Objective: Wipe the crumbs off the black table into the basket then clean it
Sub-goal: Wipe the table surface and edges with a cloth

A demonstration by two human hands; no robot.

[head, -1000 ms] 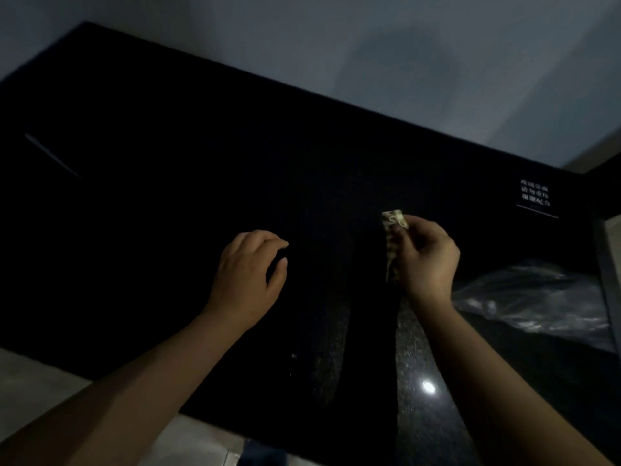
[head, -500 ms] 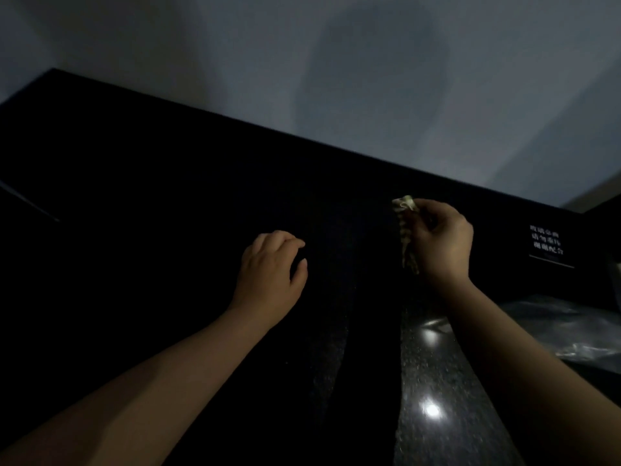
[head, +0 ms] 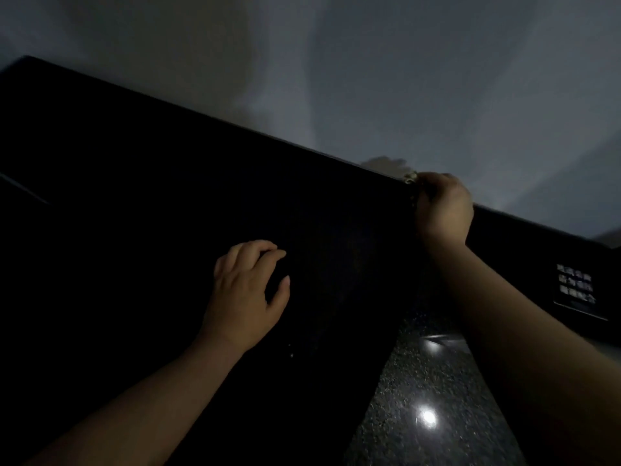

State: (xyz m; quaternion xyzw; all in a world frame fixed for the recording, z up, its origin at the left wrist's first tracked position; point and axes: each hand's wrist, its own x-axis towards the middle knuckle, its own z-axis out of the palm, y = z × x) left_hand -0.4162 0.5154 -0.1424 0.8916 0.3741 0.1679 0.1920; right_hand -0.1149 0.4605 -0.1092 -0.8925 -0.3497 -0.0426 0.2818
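Note:
The black table (head: 134,230) fills most of the dim head view. My right hand (head: 443,206) is stretched to the table's far edge and grips a small pale cloth (head: 410,177), of which only a tip shows above the fingers. My left hand (head: 248,290) rests on the table's middle with fingers loosely curled and nothing in it. A few tiny pale crumbs (head: 291,354) lie near my left wrist. The basket is out of view.
A grey wall (head: 336,79) rises right behind the table's far edge. A small sign with white characters (head: 574,287) sits at the right. The speckled top reflects a lamp (head: 427,417) near the front right.
My right hand has slid the cloth away from me, from the table's middle to its far edge. The view tilted up, so the plastic-lined bin at the right left the frame. The left hand stayed put.

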